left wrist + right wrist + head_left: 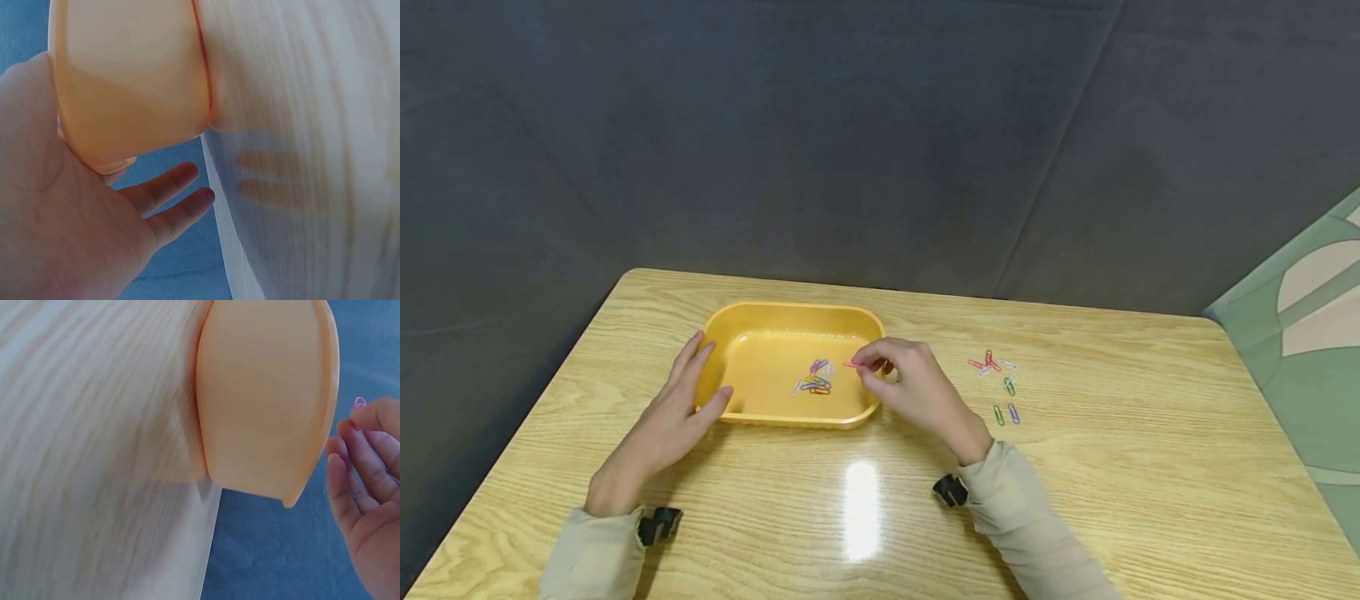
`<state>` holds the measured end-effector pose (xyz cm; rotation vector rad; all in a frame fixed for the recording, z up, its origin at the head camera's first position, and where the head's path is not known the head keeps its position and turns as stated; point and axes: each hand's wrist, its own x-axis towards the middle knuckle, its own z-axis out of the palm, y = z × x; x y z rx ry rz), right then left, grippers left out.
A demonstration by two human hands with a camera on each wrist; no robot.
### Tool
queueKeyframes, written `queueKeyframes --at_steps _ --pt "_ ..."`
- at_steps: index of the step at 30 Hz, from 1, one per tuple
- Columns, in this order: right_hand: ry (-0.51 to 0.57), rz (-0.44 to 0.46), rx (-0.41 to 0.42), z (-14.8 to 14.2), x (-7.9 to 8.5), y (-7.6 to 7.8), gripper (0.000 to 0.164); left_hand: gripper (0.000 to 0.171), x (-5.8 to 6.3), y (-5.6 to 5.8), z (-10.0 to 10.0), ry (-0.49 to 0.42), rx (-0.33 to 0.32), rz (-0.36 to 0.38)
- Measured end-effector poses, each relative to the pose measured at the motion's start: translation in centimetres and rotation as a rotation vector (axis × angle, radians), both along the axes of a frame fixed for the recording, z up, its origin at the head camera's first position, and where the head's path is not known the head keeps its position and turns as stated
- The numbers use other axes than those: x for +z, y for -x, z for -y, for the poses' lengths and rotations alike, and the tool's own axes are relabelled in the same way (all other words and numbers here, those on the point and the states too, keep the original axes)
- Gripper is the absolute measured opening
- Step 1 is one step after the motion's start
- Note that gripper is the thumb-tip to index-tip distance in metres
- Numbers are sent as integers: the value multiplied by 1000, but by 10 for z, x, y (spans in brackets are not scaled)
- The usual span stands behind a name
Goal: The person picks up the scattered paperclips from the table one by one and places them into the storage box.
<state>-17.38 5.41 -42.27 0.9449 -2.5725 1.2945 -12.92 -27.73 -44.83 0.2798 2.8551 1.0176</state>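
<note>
A yellow tray (752, 417) sits on the table with several coloured paper clips (816, 385) inside, right of its middle. My left hand (672, 417) rests at the tray's left end, fingers spread and fairly straight, thumb over the near rim. In the left wrist view, two fingers (181, 212) extend below the tray's wall (131, 94). My right hand (913, 387) pinches a pink paper clip (852, 364) between thumb and index finger, above the tray's right end. That clip (359, 402) pokes up from the fingertips in the right wrist view, outside the tray's rim.
Several loose paper clips (989, 362) in red, white, green and blue lie on the wooden table (1135, 450) right of the tray. A dark cloth partition (850, 150) rises behind the far edge. A green patterned surface (1300, 375) borders the right side.
</note>
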Motion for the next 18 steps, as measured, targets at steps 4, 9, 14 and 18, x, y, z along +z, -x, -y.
queueKeyframes --at_steps 4,9,14,18 --pt "19 7 8 4 -2 1 11 76 0 0 0 -4 0 -7" --pt "7 34 15 8 -3 2 11 76 0 0 0 -1 -1 -3" --pt "-16 53 23 13 -4 5 11 76 0 1 0 -2 -1 -1" --pt "-38 53 22 16 -5 8 12 76 0 0 0 4 -1 8"
